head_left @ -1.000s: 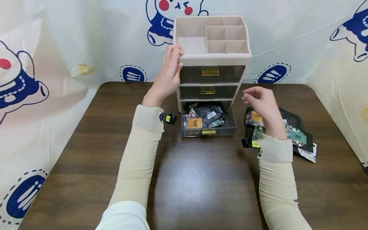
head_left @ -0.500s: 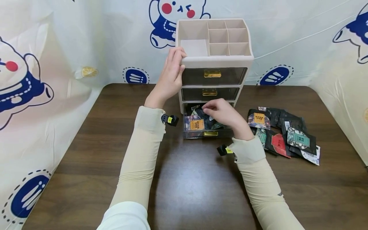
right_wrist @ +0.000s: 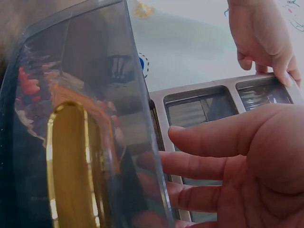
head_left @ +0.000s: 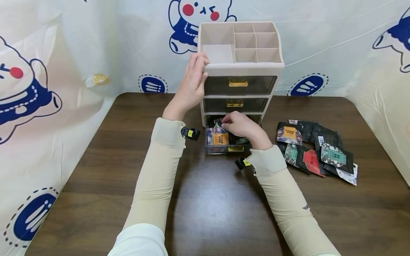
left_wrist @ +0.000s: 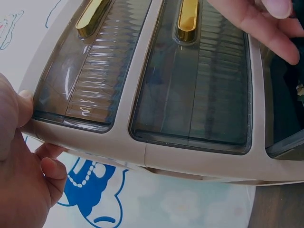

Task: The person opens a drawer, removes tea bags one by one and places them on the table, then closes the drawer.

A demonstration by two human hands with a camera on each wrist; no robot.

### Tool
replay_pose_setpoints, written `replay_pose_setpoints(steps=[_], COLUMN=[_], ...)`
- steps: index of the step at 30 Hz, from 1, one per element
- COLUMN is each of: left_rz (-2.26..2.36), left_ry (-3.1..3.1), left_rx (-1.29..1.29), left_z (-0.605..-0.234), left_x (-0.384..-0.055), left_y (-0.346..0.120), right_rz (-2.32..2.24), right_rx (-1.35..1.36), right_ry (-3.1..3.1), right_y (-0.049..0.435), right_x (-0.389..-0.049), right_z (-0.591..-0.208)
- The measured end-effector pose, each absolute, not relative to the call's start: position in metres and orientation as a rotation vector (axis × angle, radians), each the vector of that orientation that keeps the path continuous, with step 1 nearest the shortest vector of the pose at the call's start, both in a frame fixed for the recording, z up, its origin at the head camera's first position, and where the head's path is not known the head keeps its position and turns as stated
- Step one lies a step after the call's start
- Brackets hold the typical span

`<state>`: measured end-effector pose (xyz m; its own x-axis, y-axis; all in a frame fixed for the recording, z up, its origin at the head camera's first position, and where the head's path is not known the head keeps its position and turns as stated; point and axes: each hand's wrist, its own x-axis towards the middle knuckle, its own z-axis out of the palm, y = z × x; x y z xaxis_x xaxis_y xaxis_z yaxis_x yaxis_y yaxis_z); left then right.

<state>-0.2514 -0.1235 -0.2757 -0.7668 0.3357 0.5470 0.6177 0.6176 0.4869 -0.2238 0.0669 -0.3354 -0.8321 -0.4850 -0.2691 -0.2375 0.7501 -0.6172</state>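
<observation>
A white desktop organizer (head_left: 243,65) with three smoky drawers stands at the table's back. My left hand (head_left: 189,83) grips its upper left edge, thumb on the front and fingers round the side, as the left wrist view (left_wrist: 26,156) shows. The bottom drawer (head_left: 217,150) is pulled out and holds several dark sachets; one with an orange label (head_left: 220,138) lies at its front left. My right hand (head_left: 244,128) reaches over the drawer, its fingertips down among the sachets. In the right wrist view thumb and fingers (right_wrist: 204,164) are apart, some fingertips behind the clear drawer front.
A heap of dark sachets (head_left: 315,147) with colored labels lies on the brown wooden table (head_left: 205,213), right of the organizer. The organizer's upper drawers (head_left: 240,85) are closed. A printed curtain (head_left: 137,42) hangs behind the table.
My right hand has come left from over the sachet heap into the bottom drawer. My left hand keeps its grip on the organizer.
</observation>
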Motion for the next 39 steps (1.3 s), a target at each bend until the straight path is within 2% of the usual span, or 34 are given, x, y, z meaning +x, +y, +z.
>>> replay_pose_setpoints(steps=[24, 39], left_rz=[-0.966, -0.969], left_ry=[-2.454, -2.427], left_rx=[-0.741, -0.769], left_z=[-0.276, -0.277], left_x=[-0.251, -0.252], left_y=[-0.124, -0.123], right_rz=[-0.923, -1.167], right_rx=[-0.571, -0.455], right_ry=[2.540, 2.588], right_y=[0.069, 0.098], right_x=[-0.222, -0.215], right_z=[-0.343, -0.329])
